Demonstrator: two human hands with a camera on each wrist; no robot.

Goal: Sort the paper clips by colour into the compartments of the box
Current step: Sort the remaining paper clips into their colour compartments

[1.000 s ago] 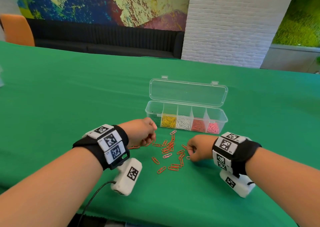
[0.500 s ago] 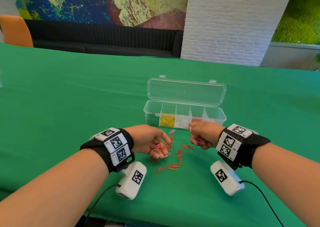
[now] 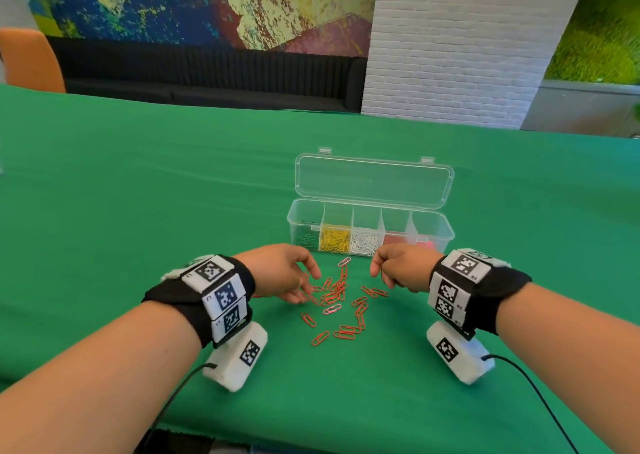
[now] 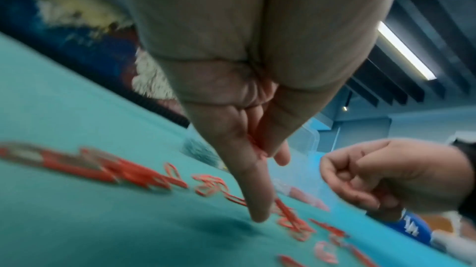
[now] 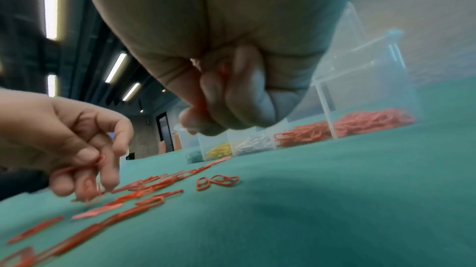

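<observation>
Since the frame a second back the right hand (image 3: 401,266) has lifted off the scatter of paper clips (image 3: 341,298) and come up toward the box (image 3: 370,227), and it now hangs just short of the near wall, in front of the red and pink compartments. Its fingers (image 5: 219,96) are curled tight into a fist, and the right wrist view shows a red clip or two pinched inside; how many cannot be told. The left hand (image 3: 284,273) has meanwhile opened out and dropped onto the left edge of the scatter. Its fingers (image 4: 253,196) point down at the worktop (image 3: 138,194), with one tip touching the cloth among the clips, while thumb and forefinger pinch a red clip, seen best from the right wrist. The relation that matters, as I judge it, is this: the red compartment lies straight ahead of and just beyond the right knuckles, so a short forward reach over the wall should do, and the right hand is much the nearer to it. The loose clips lie between the two hands, most with their long axes running roughly away from the person, nearer the left fingertips. The box stands open, its long axis crosswise, with green, yellow, white, red and pink clips already in it from left to right.
</observation>
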